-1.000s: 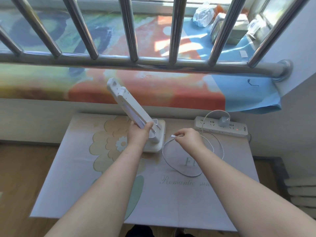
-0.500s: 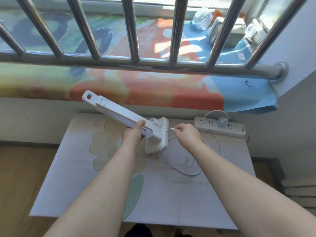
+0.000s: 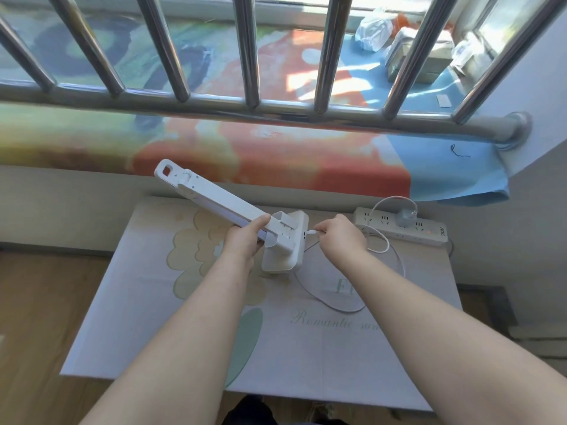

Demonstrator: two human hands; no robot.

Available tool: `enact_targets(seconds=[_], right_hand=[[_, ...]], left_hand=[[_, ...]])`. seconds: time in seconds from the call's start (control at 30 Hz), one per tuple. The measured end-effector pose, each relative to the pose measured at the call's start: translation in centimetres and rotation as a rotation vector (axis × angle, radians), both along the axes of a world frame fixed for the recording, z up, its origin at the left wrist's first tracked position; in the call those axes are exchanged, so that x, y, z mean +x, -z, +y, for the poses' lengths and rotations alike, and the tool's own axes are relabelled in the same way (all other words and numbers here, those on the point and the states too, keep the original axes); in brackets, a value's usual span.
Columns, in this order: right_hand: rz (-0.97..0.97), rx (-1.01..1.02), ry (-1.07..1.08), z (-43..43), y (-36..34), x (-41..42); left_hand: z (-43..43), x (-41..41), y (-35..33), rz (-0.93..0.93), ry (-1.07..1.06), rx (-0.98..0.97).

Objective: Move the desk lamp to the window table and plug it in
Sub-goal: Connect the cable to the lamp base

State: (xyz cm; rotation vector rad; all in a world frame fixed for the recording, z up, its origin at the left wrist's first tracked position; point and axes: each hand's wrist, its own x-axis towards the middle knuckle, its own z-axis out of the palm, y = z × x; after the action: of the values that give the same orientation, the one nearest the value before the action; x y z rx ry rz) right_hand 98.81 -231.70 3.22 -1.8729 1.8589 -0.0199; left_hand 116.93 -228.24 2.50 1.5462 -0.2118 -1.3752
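On the one pale flower-print table [image 3: 147,317] under the barred window, your left hand [image 3: 242,242] is wrapped around the arm of the single white plastic folding desk lamp [image 3: 221,204], tipping it so its square base [image 3: 283,246] stands on edge. Your right hand [image 3: 340,237] pinches the small plug end of the one thin white cable [image 3: 395,262] just beside the base's side port; whether it's seated, can't tell. One white power strip [image 3: 429,236] lies at the table's far right with one grey adapter [image 3: 404,218] plugged in.
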Motion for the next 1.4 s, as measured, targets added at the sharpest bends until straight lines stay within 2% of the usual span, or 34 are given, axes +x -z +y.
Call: enact_targets(seconds=[1.4], right_hand=[[0.228,-0.084,-0.233,0.2,-1.3,2.0]], left_hand=[[-0.1,0.6,1.7,-0.005,0.018,-0.052]])
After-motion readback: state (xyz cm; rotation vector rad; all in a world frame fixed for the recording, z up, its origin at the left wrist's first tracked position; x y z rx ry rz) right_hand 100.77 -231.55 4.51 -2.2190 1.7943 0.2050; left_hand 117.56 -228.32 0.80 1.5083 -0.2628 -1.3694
